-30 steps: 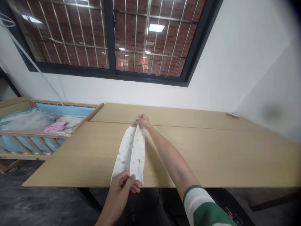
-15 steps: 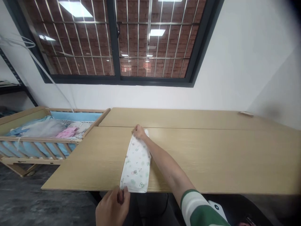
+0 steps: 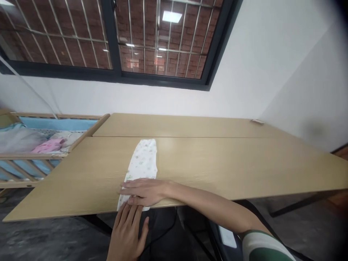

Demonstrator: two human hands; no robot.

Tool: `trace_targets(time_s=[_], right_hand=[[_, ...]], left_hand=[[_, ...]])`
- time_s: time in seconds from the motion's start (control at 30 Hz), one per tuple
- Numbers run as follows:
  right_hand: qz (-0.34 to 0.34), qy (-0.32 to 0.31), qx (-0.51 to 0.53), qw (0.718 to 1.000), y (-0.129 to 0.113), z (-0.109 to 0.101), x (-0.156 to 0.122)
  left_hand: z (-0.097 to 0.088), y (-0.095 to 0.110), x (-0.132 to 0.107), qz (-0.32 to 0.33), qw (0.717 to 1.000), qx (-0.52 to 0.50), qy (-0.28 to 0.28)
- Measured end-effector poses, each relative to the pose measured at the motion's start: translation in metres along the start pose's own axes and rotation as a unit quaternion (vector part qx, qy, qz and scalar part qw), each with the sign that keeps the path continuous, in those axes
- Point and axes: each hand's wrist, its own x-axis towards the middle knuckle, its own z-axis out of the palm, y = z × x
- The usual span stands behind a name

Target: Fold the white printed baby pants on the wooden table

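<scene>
"Where did the cloth lie?"

"The folded strip of white printed cloth (image 3: 143,159) ran lengthwise on the wooden surface (image 3: 217,163), its near end at the edge."

"Your hold?"

"My right grip (image 3: 144,192) lay flat and open across that near end, pressing nothing into a fold. My left grip (image 3: 126,232) stayed open, just below it at the edge."

"Nearby?"

"A wooden crib (image 3: 40,116) stood off left, holding a pink garment (image 3: 49,145)."

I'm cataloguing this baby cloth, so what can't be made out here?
Cloth: near end hidden under right hand, head view.
Its print: too small, head view.
Wooden crib: cut off by left edge, head view.
Left hand: wrist cut off by bottom edge, head view.
</scene>
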Motion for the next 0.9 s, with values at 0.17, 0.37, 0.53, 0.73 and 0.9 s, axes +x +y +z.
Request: trace_targets(time_s=[0.17,0.37,0.53,0.73,0.9], right_hand=[[0.075,-0.002,-0.053,0.996,0.052,-0.006,0.003],[0.212,0.075,-0.096,0.970,0.143,-0.049,0.033],[0.253,0.119,-0.106,0.954,0.181,-0.072,0.042],[0.242,0.144,-0.133,0.950,0.185,-0.084,0.039],[0.205,0.220,-0.217,0.929,0.126,-0.085,0.020]], left_hand=[[-0.001,0.001,0.002,-0.020,0.999,-0.015,-0.033],[-0.005,-0.001,0.007,-0.011,0.999,-0.008,-0.040],[0.001,-0.003,0.006,0.005,0.999,0.021,-0.030],[0.003,0.016,0.028,-0.007,0.998,0.018,-0.063],[0.003,-0.008,0.037,0.045,0.995,-0.045,-0.075]])
